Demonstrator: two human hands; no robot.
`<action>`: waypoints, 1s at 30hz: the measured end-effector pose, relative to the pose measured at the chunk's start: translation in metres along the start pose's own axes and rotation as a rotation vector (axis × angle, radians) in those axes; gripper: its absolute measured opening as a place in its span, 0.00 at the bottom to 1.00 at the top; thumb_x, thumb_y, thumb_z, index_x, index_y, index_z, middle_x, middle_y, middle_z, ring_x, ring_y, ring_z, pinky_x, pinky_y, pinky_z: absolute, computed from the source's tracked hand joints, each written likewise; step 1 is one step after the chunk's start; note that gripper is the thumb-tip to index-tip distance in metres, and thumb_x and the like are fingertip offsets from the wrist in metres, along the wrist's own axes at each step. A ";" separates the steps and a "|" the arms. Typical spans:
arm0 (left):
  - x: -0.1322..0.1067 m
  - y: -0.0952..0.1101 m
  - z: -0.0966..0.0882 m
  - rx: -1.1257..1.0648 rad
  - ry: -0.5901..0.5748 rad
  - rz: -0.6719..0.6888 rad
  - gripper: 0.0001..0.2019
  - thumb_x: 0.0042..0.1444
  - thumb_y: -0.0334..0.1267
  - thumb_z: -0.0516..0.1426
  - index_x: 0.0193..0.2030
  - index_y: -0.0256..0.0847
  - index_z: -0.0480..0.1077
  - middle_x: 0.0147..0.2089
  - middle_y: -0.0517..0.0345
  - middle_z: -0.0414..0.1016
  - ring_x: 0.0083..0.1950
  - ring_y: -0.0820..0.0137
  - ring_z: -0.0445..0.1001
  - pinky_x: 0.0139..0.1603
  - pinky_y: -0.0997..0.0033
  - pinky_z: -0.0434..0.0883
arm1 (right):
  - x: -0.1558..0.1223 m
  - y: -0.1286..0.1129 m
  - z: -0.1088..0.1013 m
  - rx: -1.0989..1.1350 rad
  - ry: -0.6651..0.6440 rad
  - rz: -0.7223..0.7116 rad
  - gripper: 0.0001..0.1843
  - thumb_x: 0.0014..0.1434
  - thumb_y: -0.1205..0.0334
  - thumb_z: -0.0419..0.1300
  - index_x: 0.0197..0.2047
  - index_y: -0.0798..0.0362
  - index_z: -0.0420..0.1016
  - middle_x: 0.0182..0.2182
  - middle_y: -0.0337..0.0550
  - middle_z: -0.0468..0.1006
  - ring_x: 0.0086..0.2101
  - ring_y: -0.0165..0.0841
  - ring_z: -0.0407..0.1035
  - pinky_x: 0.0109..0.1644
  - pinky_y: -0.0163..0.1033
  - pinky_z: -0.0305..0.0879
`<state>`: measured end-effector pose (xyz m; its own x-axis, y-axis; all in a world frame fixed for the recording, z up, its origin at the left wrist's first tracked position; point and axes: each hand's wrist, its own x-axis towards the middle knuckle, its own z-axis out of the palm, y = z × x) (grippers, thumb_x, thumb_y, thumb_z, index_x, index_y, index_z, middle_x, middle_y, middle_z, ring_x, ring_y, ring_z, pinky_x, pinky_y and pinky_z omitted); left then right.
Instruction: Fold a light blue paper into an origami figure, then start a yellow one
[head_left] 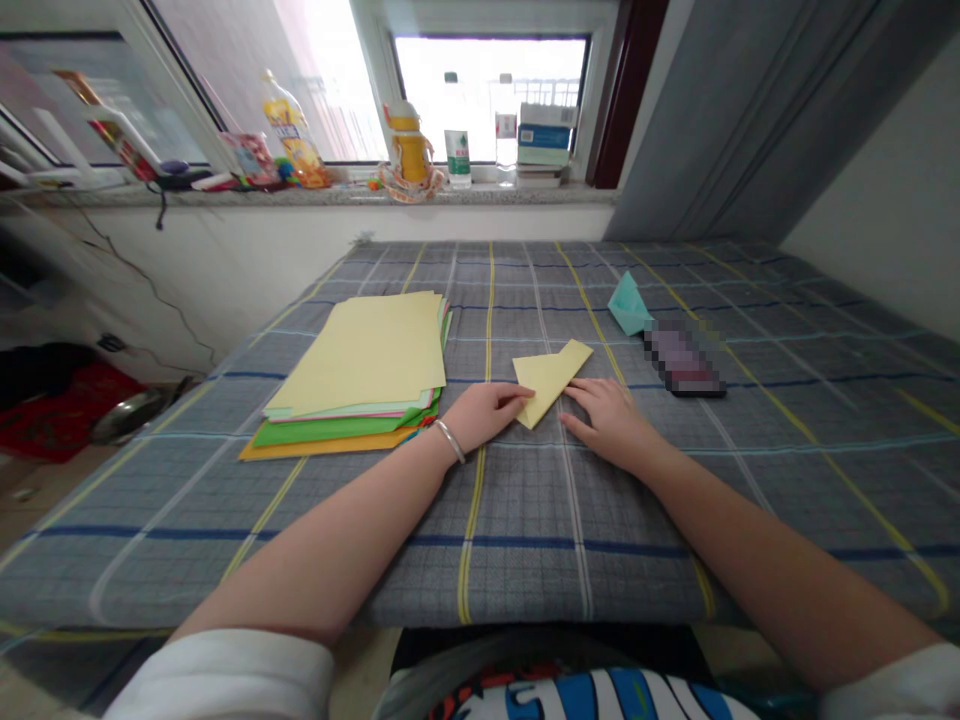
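Logging: L hand (486,415) & R hand (609,422) staying apart, fingertips pinning folded yellow paper (547,380) betw them, pressing flat & even on checked cloth (525,560); coloured paper stack (352,355) lying L, teal folded paper (628,305) ahead

Your left hand (484,415) lies palm down, fingers stretched toward your right hand (607,422), which rests the same way with its fingers slightly spread, the two just apart. Your bare forearms (322,550) angle inward from white sleeves (225,675), a silver bangle (450,441) circling your left wrist (436,432).
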<state>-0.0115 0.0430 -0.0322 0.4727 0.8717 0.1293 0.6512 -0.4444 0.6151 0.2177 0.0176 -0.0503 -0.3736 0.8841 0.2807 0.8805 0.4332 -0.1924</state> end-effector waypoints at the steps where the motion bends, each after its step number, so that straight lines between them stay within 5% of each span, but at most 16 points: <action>1: -0.001 0.001 0.000 0.019 -0.019 0.030 0.15 0.61 0.39 0.52 0.49 0.41 0.76 0.36 0.58 0.79 0.33 0.72 0.73 0.36 0.75 0.67 | 0.001 0.003 0.003 0.032 -0.005 0.009 0.25 0.62 0.50 0.51 0.56 0.56 0.70 0.57 0.52 0.70 0.56 0.45 0.61 0.62 0.54 0.51; 6: -0.003 0.006 0.003 0.155 -0.043 0.205 0.15 0.62 0.36 0.51 0.51 0.40 0.74 0.39 0.54 0.79 0.38 0.70 0.74 0.42 0.72 0.69 | 0.009 0.012 0.013 0.204 0.068 0.026 0.20 0.63 0.52 0.49 0.48 0.54 0.75 0.51 0.50 0.75 0.53 0.41 0.65 0.59 0.51 0.57; 12: -0.007 0.014 0.007 0.232 -0.070 0.440 0.18 0.61 0.34 0.52 0.56 0.38 0.70 0.46 0.50 0.78 0.48 0.67 0.74 0.53 0.65 0.69 | 0.011 0.012 0.016 0.320 0.151 0.039 0.11 0.57 0.55 0.57 0.32 0.52 0.76 0.44 0.49 0.79 0.47 0.41 0.70 0.54 0.51 0.60; 16: -0.009 0.020 0.008 0.325 -0.107 0.500 0.17 0.63 0.35 0.50 0.57 0.40 0.68 0.46 0.52 0.77 0.46 0.67 0.74 0.51 0.66 0.70 | 0.012 0.012 0.015 0.355 0.146 0.021 0.11 0.57 0.58 0.56 0.27 0.51 0.74 0.40 0.47 0.80 0.44 0.39 0.71 0.52 0.49 0.62; 26: -0.011 0.021 0.007 0.560 0.010 0.671 0.15 0.66 0.33 0.47 0.54 0.39 0.70 0.43 0.51 0.73 0.43 0.68 0.68 0.48 0.68 0.69 | 0.015 0.014 0.018 0.218 0.072 -0.090 0.15 0.63 0.58 0.50 0.32 0.51 0.76 0.43 0.47 0.77 0.49 0.40 0.66 0.60 0.57 0.54; 30: -0.009 0.019 0.006 0.566 0.033 0.657 0.12 0.65 0.36 0.49 0.49 0.42 0.72 0.49 0.51 0.71 0.51 0.66 0.66 0.52 0.64 0.68 | 0.010 0.005 0.017 0.079 0.102 -0.099 0.12 0.63 0.59 0.51 0.36 0.50 0.75 0.47 0.49 0.74 0.58 0.45 0.57 0.63 0.61 0.48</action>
<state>0.0000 0.0260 -0.0264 0.8449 0.4040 0.3506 0.4541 -0.8881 -0.0710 0.2133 0.0310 -0.0641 -0.4221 0.8159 0.3952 0.8138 0.5331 -0.2314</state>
